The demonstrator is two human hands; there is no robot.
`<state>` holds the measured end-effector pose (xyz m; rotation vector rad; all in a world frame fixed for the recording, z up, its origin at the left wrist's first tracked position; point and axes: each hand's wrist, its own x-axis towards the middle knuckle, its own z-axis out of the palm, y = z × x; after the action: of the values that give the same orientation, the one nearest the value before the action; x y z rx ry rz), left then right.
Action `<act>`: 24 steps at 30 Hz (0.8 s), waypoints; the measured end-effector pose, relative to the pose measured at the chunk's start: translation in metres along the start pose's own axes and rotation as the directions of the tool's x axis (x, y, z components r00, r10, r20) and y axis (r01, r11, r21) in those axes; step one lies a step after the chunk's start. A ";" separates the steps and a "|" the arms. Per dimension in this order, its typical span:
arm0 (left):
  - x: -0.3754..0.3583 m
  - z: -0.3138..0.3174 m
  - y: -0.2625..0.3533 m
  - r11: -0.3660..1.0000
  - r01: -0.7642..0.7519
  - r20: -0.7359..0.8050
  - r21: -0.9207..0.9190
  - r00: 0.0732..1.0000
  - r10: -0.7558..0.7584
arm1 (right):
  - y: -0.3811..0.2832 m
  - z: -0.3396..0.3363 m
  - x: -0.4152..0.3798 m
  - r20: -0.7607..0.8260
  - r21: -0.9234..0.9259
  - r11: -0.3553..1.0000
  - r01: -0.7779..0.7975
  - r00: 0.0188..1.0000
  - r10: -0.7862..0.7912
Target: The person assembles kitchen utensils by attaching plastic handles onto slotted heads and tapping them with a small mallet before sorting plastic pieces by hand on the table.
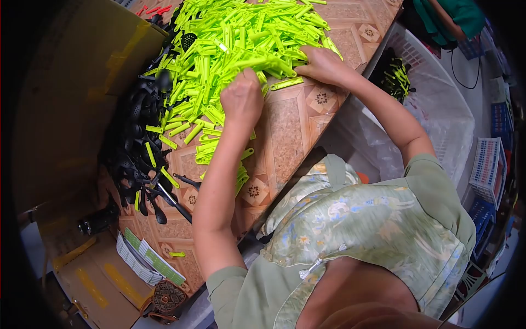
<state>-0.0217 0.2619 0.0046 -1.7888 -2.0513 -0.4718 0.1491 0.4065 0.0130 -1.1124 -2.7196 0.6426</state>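
A big heap of lime-green plastic handles (213,60) lies on the table, each long and narrow with a hole at one end. My left hand (242,97) is closed in a fist at the near side of the heap, around a bunch of these handles that is blurred at its top. At the heap's right edge, my right hand (324,64) rests with thumb and fingers apart against the green pieces; its fingertips are partly hidden. A single green handle (286,84) lies on the tabletop between the two hands.
Black kitchen utensil heads (131,126) are piled along the table's left side, beside a tall cardboard box (60,109). A white plastic basket (438,71) stands at right, with black and green utensils inside. Booklets (148,257) and a small brown bag (166,299) lie at lower left.
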 end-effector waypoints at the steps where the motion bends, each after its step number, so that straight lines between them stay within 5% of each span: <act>1: 0.009 0.000 -0.005 1.000 -0.023 -0.031 0.004 0.999 0.023 | 0.001 0.002 0.002 -0.007 -0.021 1.000 0.009 1.000 -0.009; 5: 0.047 0.008 -0.030 0.993 -0.019 -0.098 0.119 0.995 0.031 | 0.013 0.011 0.015 -0.177 -0.068 0.996 0.062 0.981 -0.073; 10: 0.061 -0.006 -0.045 0.987 0.158 -0.095 -0.017 0.983 -0.159 | 0.030 -0.003 0.034 -0.407 -0.108 0.992 0.072 0.907 -0.110; 13: 0.050 -0.024 -0.034 0.975 0.143 -0.006 -0.171 0.989 -0.146 | 0.048 -0.020 0.045 -0.269 0.351 0.934 0.061 0.962 0.039; 15: 0.042 -0.028 -0.015 0.955 0.092 0.060 -0.282 0.995 -0.079 | 0.050 -0.021 0.050 -0.105 0.750 0.660 -0.024 0.982 0.155; 18: 0.041 -0.001 0.003 0.610 0.341 0.229 -0.715 0.939 -0.257 | 0.043 -0.041 0.041 0.301 0.925 0.207 -0.317 0.948 0.106; 21: 0.066 -0.024 0.022 -0.157 0.664 0.675 -0.731 0.670 -0.310 | 0.041 -0.037 0.041 0.408 0.911 0.061 -0.407 0.913 0.001; 22: 0.072 -0.022 0.026 -0.285 0.655 0.713 -0.699 0.609 -0.348 | 0.036 -0.038 0.040 0.426 0.904 0.052 -0.424 0.904 -0.047; 24: 0.079 -0.012 0.026 -0.251 0.643 0.683 -0.724 0.615 -0.393 | 0.025 -0.039 0.038 0.441 0.897 0.059 -0.438 0.896 -0.046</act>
<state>-0.0048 0.3275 0.0536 -0.9726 -2.8248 -2.7692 0.1481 0.4621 0.0357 -0.8914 -1.3384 2.4561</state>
